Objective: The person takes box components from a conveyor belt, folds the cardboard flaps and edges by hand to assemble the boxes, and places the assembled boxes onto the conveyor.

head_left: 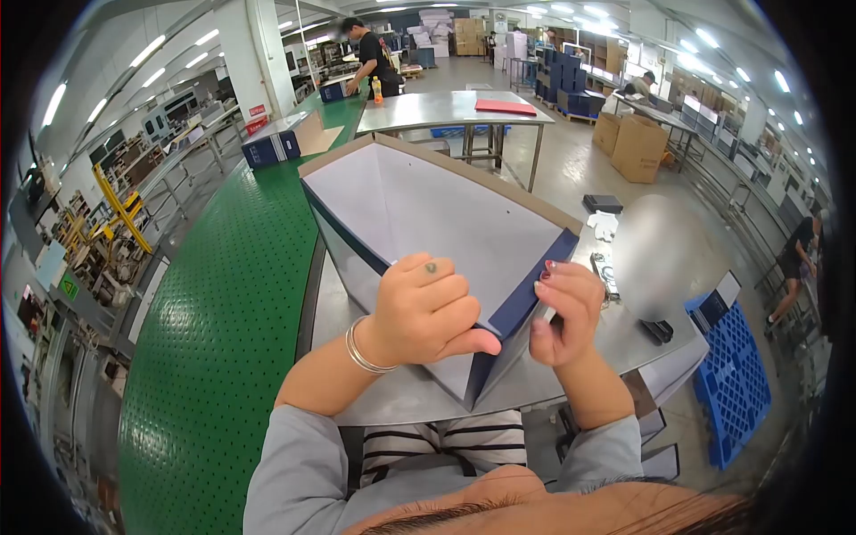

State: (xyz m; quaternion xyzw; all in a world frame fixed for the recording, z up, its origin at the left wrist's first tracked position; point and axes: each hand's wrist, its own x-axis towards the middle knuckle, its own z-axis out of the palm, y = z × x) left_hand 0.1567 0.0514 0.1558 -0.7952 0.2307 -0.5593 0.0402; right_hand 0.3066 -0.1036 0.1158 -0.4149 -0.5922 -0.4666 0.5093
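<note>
A large open box (446, 192) with a pale inner lining, a brown board rim and dark blue edging stands on the metal table in front of me. My left hand (421, 308) is curled into a fist over its near edge, the thumb stretched along the blue edging by the near corner. On the right wall, my right hand (571, 308) has its bent fingertips on the blue strip (535, 285), with the thumb lower on the outer side. Part of the near wall is hidden behind my left hand.
A green perforated conveyor belt (214, 348) runs along my left, carrying another blue box (272, 150). On the right lie a white glove (603, 226), a black object (657, 331) and a blue pallet (736, 383). A person (370, 58) works beyond the belt.
</note>
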